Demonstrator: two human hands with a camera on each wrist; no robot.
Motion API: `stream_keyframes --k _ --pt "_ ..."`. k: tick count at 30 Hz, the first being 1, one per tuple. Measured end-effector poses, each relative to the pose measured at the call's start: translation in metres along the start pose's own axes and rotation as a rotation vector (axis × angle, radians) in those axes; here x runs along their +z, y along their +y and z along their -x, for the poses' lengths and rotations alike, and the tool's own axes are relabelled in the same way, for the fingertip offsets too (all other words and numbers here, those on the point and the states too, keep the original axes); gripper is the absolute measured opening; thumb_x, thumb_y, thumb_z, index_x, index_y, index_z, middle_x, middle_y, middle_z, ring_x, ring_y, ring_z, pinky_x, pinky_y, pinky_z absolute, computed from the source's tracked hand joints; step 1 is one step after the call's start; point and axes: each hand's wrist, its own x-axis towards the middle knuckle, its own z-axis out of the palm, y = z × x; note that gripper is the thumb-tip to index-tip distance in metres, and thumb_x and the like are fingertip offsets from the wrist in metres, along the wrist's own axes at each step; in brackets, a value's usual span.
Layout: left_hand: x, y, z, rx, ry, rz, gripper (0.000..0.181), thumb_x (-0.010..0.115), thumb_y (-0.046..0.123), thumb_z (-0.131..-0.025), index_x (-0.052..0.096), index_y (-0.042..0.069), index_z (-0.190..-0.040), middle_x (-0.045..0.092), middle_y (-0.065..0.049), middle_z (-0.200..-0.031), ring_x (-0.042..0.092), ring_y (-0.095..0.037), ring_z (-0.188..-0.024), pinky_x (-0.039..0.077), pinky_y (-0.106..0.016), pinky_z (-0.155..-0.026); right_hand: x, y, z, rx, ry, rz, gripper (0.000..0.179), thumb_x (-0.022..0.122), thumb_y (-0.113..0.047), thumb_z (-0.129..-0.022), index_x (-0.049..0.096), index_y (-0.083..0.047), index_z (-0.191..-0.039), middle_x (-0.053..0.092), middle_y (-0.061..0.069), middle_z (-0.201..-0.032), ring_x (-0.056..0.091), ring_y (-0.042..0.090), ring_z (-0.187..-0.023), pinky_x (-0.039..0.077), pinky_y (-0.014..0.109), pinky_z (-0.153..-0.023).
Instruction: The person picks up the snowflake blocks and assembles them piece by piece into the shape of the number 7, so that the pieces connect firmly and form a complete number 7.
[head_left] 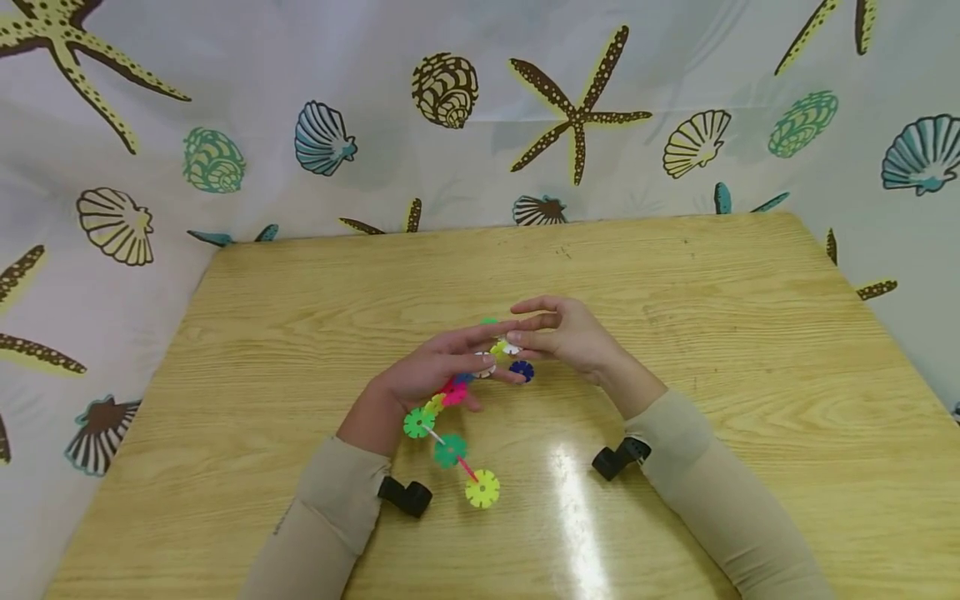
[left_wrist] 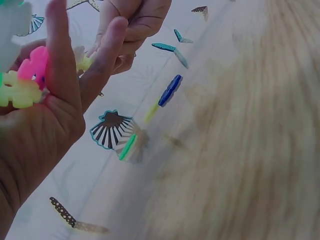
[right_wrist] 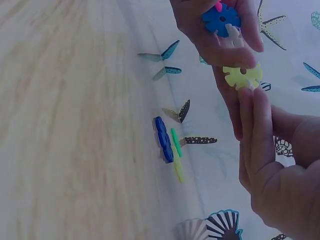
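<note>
A chain of slotted plastic flower discs, linked edge to edge, runs across my left hand [head_left: 431,367]. Its near end is a yellow disc [head_left: 482,489], followed by green discs [head_left: 419,422], a pink disc [head_left: 453,392] and a blue disc [right_wrist: 221,21]. My left thumb and fingers grip the chain around a white disc [head_left: 484,364]. Beyond them, a pale yellow disc [right_wrist: 243,76] sits between the two hands. At that far end my right hand [head_left: 573,337] pinches a white disc [head_left: 512,347], mostly hidden behind its fingers in the right wrist view.
Loose discs lie flat on the wooden table [head_left: 720,333] past the hands: a dark blue disc [right_wrist: 163,140], a green one [right_wrist: 175,141] and a yellow one [right_wrist: 178,167]. A shell-and-starfish patterned cloth [head_left: 360,75] hangs along the table's back and sides.
</note>
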Motion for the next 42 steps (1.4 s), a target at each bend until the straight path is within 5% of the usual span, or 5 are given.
stream_keyframes --k 10,15,21,29,42 --pt "-0.004 -0.001 0.0 -0.001 0.033 -0.048 0.05 0.041 0.019 -0.109 0.032 0.018 -0.158 0.032 -0.006 -0.163 0.064 -0.016 -0.124 0.057 -0.025 -0.057 0.0 -0.001 0.001 -0.078 0.038 0.078 0.048 0.066 -0.015 -0.097 0.051 0.001 -0.14 0.067 0.023 -0.122 0.075 0.027 -0.086 0.061 0.044 -0.083" --pt "-0.006 0.0 0.002 -0.047 0.076 -0.078 0.05 0.043 0.024 -0.108 0.034 0.022 -0.157 0.031 -0.003 -0.163 0.061 -0.018 -0.127 0.057 -0.026 -0.059 -0.006 0.003 -0.003 -0.045 0.087 0.048 0.048 0.058 -0.028 -0.102 0.052 0.001 -0.14 0.062 0.02 -0.132 0.075 0.026 -0.094 0.061 0.037 -0.085" --pt "-0.015 0.002 0.009 -0.079 0.149 -0.099 0.048 0.042 0.023 -0.108 0.035 0.02 -0.156 0.036 -0.002 -0.161 0.06 -0.018 -0.129 0.058 -0.026 -0.06 -0.013 0.006 -0.009 0.015 0.139 0.022 0.041 0.056 -0.019 -0.103 0.054 0.003 -0.137 0.058 0.023 -0.135 0.074 0.02 -0.089 0.061 0.032 -0.084" --pt "-0.021 0.002 0.012 -0.073 0.168 -0.067 0.05 0.044 0.024 -0.108 0.034 0.018 -0.157 0.033 0.002 -0.162 0.06 -0.016 -0.129 0.055 -0.022 -0.058 -0.011 0.003 -0.013 0.061 0.115 0.05 0.041 0.057 -0.018 -0.103 0.054 0.001 -0.139 0.059 0.02 -0.137 0.073 0.017 -0.087 0.061 0.028 -0.08" --pt "-0.026 0.0 0.017 -0.053 0.126 -0.043 0.048 0.045 0.025 -0.108 0.037 0.024 -0.156 0.027 0.002 -0.165 0.061 -0.012 -0.126 0.057 -0.023 -0.06 -0.017 -0.002 -0.021 0.021 0.011 0.484 0.041 0.075 -0.011 -0.089 0.065 -0.002 -0.128 0.056 0.009 -0.103 0.057 0.014 -0.077 0.055 0.026 -0.069"
